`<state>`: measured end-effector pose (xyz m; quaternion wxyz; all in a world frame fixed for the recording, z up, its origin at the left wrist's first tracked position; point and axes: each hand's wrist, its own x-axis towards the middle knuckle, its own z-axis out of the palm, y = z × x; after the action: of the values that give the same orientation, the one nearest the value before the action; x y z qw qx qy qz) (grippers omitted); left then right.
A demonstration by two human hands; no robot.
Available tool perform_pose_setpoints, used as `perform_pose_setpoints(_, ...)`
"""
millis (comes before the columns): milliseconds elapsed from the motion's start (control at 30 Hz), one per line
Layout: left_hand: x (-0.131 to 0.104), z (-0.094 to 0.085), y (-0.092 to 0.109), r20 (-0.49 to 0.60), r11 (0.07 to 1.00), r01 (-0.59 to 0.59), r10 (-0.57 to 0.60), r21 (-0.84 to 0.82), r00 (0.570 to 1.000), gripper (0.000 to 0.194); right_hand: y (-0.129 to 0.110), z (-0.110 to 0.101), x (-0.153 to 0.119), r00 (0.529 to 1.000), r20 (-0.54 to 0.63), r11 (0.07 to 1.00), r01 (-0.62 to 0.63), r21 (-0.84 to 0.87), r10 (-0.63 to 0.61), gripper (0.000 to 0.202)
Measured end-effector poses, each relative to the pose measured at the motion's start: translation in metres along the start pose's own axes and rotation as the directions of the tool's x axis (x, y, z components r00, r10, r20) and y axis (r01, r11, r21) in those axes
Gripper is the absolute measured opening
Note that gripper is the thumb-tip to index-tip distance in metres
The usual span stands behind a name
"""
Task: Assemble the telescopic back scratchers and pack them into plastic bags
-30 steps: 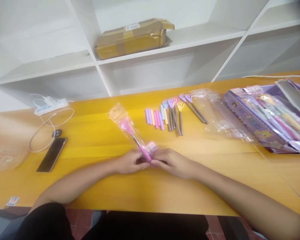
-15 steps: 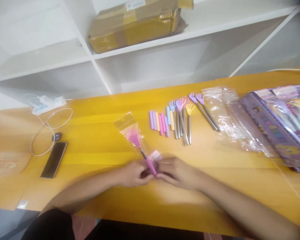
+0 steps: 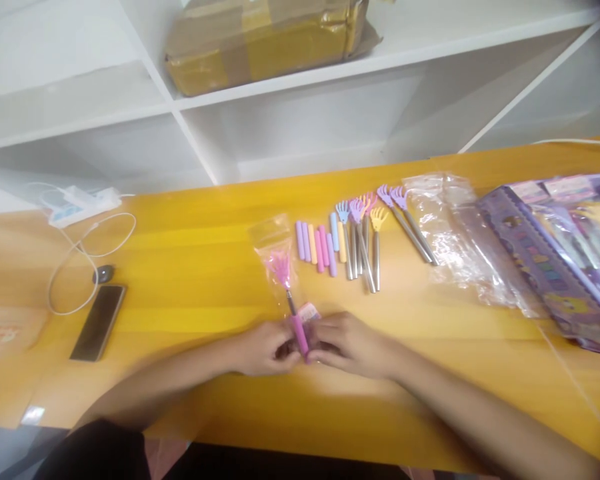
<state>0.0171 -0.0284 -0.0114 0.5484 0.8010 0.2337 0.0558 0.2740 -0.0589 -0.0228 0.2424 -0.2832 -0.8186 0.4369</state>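
A pink back scratcher with a claw-shaped head lies inside a clear plastic bag, its head pointing away from me. My left hand is closed on the bag's near end, beside the pink handle. From the other side my right hand pinches the bag and the handle's end. A small printed card shows between the hands. Farther back lie several coloured handle sleeves in a row and several metal rods with claw heads in purple, blue, yellow and pink.
Clear plastic bags lie right of the rods, against a purple display box of packaged pieces. At left are a phone, a dark small object, a white cable and a power strip. A taped carton sits on the white shelf.
The bagged back scratcher has turned a little more upright, its head swinging to the right. Both hands keep hold near its handle. The camera view has shifted slightly.
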Motion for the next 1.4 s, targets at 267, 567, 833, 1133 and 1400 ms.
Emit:
perform_pose_setpoints(267,0.000,-0.003,-0.001,-0.015,0.992,0.039,-0.041,-0.120,0.999,0.033,-0.003,0.003,0.001,1.000,-0.004,0.991,0.015,0.136,-0.015,0.030)
perform_pose_setpoints(567,0.000,-0.003,0.001,0.080,0.924,0.080,-0.053,-0.375,0.995,0.035,-0.009,0.008,-0.008,1.000,0.001,0.971,-0.019,0.239,0.020,0.040)
perform_pose_setpoints(833,-0.005,0.005,-0.001,-0.061,0.972,-0.214,0.209,-0.097,0.976,0.024,-0.003,0.011,-0.011,0.997,0.060,0.993,0.036,0.109,-0.043,0.039)
perform_pose_setpoints(1133,-0.011,0.014,-0.022,-0.523,0.921,-0.285,0.110,-0.267,0.845,0.036,-0.018,0.016,-0.010,0.957,0.192,0.976,0.220,0.006,-0.217,0.027)
perform_pose_setpoints(1400,0.007,-0.024,-0.034,-0.837,0.762,-0.466,-0.177,-0.450,0.518,0.046,-0.021,0.027,-0.014,0.949,0.179,0.943,0.289,-0.167,-0.259,0.030)
